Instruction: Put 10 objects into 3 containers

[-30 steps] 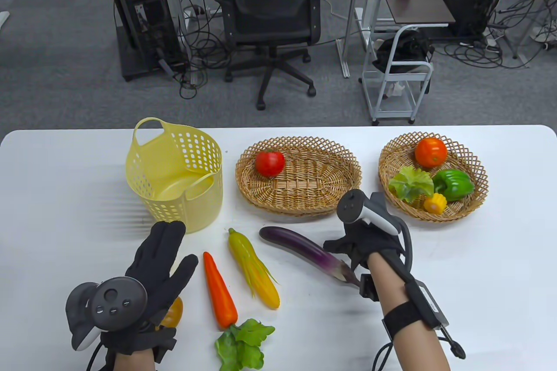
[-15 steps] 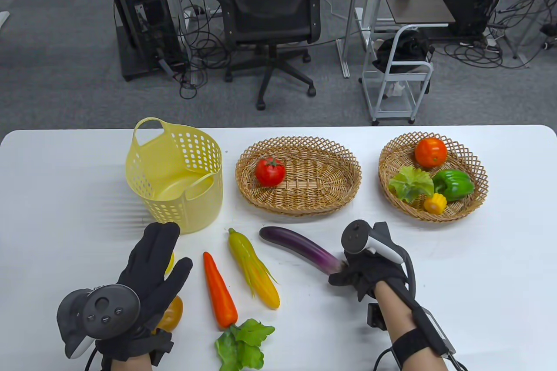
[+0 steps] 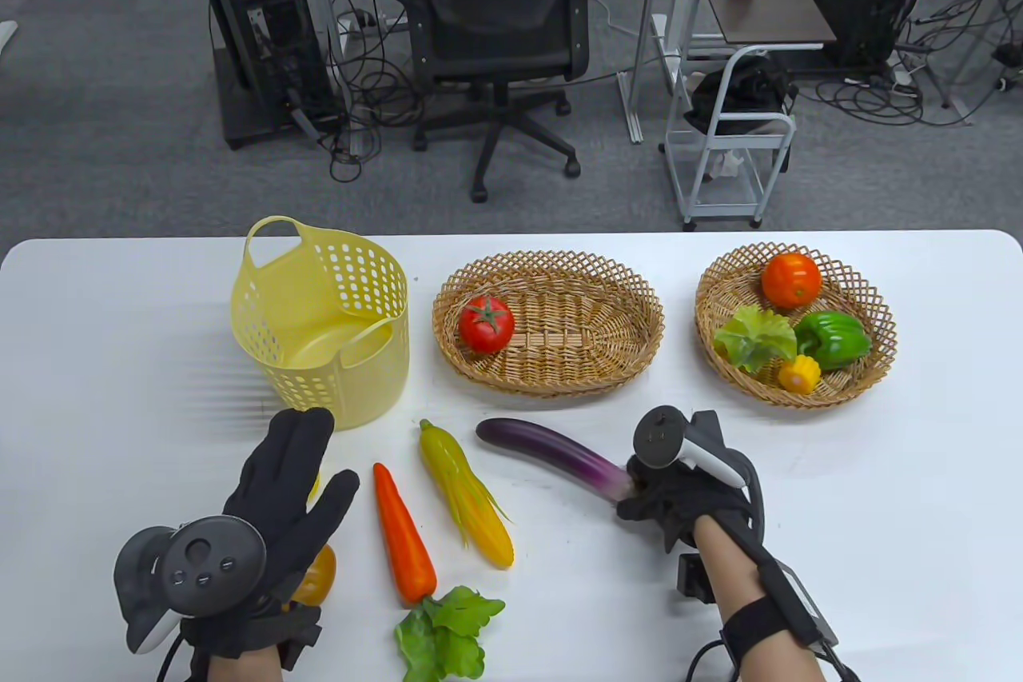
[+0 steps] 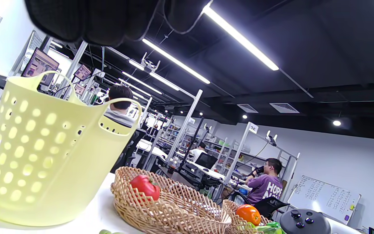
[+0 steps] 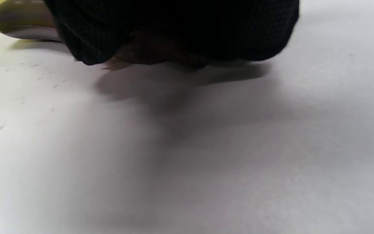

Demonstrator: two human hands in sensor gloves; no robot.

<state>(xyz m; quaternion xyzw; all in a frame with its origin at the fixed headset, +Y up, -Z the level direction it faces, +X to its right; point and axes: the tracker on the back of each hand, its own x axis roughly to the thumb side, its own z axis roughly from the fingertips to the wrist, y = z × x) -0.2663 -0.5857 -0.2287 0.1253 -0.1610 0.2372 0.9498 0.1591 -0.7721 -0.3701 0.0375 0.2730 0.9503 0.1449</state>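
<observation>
Nearest the table's front edge, the left hand (image 3: 276,486) lies flat and open, fingers stretched toward the yellow basket (image 3: 324,322), with an orange-yellow pepper (image 3: 316,576) partly hidden beneath its palm. Just right of it lie the lettuce leaf (image 3: 443,630), the carrot (image 3: 404,534) and the corn cob (image 3: 467,494), side by side and apart from both hands.

The right hand (image 3: 679,494) is curled low on the table, its fingers closed around the stem end of the eggplant (image 3: 551,454). The eggplant lies on the table, slanting away to the left toward the corn cob. In the right wrist view the glove covers that end, and only the dark tip (image 5: 21,21) shows.

Further back, the oval wicker basket (image 3: 631,330) holds a tomato (image 3: 486,324) at its left end. The round wicker basket (image 3: 867,386) at the far right holds an orange tomato (image 3: 791,280), a green pepper (image 3: 831,338), a lettuce leaf and a small yellow piece.
</observation>
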